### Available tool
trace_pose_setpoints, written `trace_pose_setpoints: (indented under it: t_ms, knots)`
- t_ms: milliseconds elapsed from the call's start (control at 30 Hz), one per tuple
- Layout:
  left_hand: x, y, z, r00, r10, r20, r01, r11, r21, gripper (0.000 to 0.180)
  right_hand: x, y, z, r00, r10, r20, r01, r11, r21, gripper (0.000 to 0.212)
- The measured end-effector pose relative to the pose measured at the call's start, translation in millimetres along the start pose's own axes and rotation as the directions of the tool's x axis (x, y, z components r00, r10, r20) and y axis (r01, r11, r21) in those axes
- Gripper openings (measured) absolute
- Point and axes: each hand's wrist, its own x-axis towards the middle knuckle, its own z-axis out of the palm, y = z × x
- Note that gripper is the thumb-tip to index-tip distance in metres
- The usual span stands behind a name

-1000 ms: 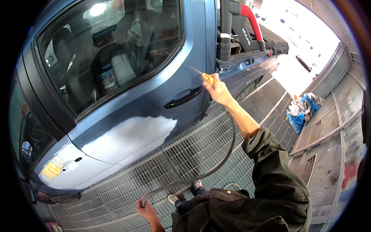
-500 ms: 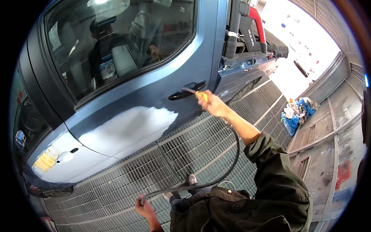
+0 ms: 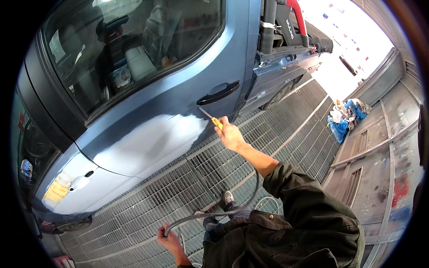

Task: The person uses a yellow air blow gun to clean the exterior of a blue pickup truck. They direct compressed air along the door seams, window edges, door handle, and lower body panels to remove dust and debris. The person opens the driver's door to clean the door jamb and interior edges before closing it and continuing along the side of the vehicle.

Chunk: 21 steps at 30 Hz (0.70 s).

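My right hand (image 3: 230,135) is closed on a yellow air blow gun (image 3: 217,123) with a thin, straight nozzle. Its tip is close to the blue door, just below the black door handle (image 3: 219,94); whether it touches, I cannot tell. Below and left of the tip is a large whitish patch (image 3: 152,143) on the blue paint. Low in the view, my left hand (image 3: 168,239) grips a dark grey hose (image 3: 193,218). The hose curves across my front and up behind my right forearm, where its end is hidden.
At the left, the front door (image 3: 107,190) is white with a yellowish area (image 3: 57,187) by its handle opening. Metal grating (image 3: 156,201) forms the floor. A thin pale hose (image 3: 272,199) loops near my shoes. Blue and white crumpled plastic (image 3: 346,117) lies by the booth wall (image 3: 380,147).
My right hand has brought the blow gun down and left, from in front of the door handle to below it. My left hand keeps hold of the hose, and the view has shifted slightly.
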Motion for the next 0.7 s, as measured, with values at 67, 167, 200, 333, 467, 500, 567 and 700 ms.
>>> trace_pose_setpoints:
  t_ms: [67,167,200,333,467,500,567,700]
  knots:
    - [0.7,5.2,-2.4,1.000,0.019,-0.011,-0.019,1.000,0.009,0.031,-4.0,-6.5,9.5,0.993,-0.092,0.075,0.090,0.995,0.032,0.028]
    - [3.8,10.3,-7.5,1.000,0.009,-0.014,-0.009,0.999,0.042,0.031,-10.0,-20.6,20.3,0.999,-0.023,0.032,0.023,1.000,0.021,0.028]
    - [6.4,9.4,-12.0,1.000,-0.006,-0.005,0.006,0.998,0.066,0.031,-11.8,-24.8,25.3,1.000,-0.023,0.007,0.023,1.000,0.017,0.028]
    - [9.5,10.9,-19.5,1.000,0.013,-0.003,-0.013,0.994,0.106,0.031,-18.0,-34.7,39.7,0.979,-0.066,0.193,0.049,0.995,0.090,0.031]
    - [8.5,18.0,-26.9,1.000,0.027,0.012,-0.029,0.975,0.219,0.030,-14.9,7.5,55.0,0.974,0.219,-0.057,-0.208,0.965,0.160,0.034]
    - [8.0,16.7,-29.9,1.000,0.020,0.017,-0.023,0.968,0.248,0.030,-16.2,24.6,59.6,0.964,0.227,-0.140,-0.202,0.964,0.170,0.035]
    - [7.3,14.2,-36.0,0.999,0.031,0.026,-0.037,0.957,0.288,0.029,-19.2,41.2,72.4,0.947,0.304,-0.100,-0.283,0.942,0.182,0.037]
    - [6.5,15.2,-41.9,0.996,0.076,0.042,-0.085,0.944,0.319,0.030,-22.4,46.7,94.6,0.952,0.298,-0.073,-0.268,0.924,0.273,0.037]
